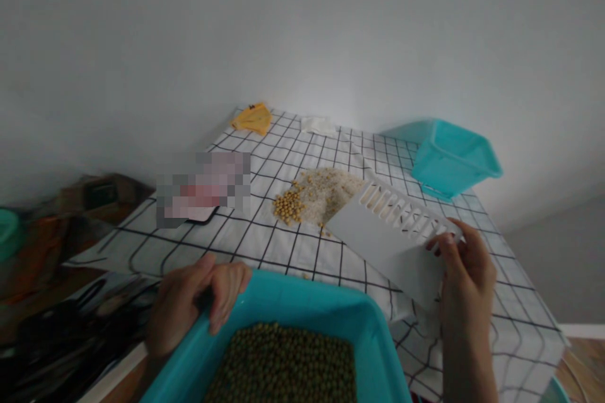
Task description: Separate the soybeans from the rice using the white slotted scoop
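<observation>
My left hand (191, 302) is curled over the near-left rim of the blue tub (302, 302), fingers hooked inside the wall, thumb outside, gripping it. The tub sits right in front of me at the bottom of the view and it's filled with small greenish-brown beans (288, 365).

My right hand (466, 271) pinches the near end of the white plastic scoop (392, 239), thumb on top, fingers closed around its edge. The scoop is a flat slotted panel, tilted, with its far edge down on the checked tablecloth (265, 170), just beside the pile of grain (326, 192). That pile is pale, and a clump of yellow beans (288, 206) sits at its left edge, touching it. A few stray beans lie on the cloth near the tub's far rim.

Farther out, a second blue tub (454, 157) stands at the right back corner of the table. A yellow cloth (253, 118) lies at the far edge, and a white tissue (319, 126) just right of it. A phone (203, 211) lies left of the pile.
</observation>
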`<state>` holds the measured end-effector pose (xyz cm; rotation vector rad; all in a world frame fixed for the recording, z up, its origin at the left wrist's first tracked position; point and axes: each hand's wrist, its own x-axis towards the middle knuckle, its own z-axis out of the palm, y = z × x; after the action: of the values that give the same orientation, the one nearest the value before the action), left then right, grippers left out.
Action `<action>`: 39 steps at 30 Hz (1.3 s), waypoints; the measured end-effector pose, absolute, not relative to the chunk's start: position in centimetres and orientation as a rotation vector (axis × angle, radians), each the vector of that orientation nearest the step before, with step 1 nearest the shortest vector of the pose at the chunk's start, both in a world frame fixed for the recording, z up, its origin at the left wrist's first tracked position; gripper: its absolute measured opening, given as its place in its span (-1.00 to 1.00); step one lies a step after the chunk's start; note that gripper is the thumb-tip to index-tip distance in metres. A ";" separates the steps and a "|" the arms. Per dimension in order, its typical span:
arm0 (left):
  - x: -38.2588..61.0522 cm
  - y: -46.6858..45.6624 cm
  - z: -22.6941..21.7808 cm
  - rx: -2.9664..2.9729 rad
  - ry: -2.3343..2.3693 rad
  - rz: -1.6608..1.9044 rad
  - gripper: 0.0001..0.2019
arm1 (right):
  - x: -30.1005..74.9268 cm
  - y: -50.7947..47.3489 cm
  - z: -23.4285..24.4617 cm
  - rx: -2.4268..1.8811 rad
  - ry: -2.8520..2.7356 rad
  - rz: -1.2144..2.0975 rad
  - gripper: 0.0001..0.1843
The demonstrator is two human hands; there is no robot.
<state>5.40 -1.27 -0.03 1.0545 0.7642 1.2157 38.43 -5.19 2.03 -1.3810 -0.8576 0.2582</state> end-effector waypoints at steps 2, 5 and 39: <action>5.3 -1.3 0.2 1.020 0.692 1.208 -0.40 | 38.3 -5.0 1.9 -1.366 -0.865 0.294 -0.70; 5.2 -1.0 0.2 1.050 0.642 1.181 -0.40 | 38.2 -5.0 1.9 -1.353 -0.839 0.326 -0.71; 6.1 -1.8 1.0 0.930 0.796 1.246 -0.44 | 37.8 -3.1 2.3 -1.287 -1.047 0.231 -0.77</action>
<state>6.05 -1.78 1.01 0.9301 0.7959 1.2458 37.82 -3.11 2.31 -1.2868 -1.0466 0.2308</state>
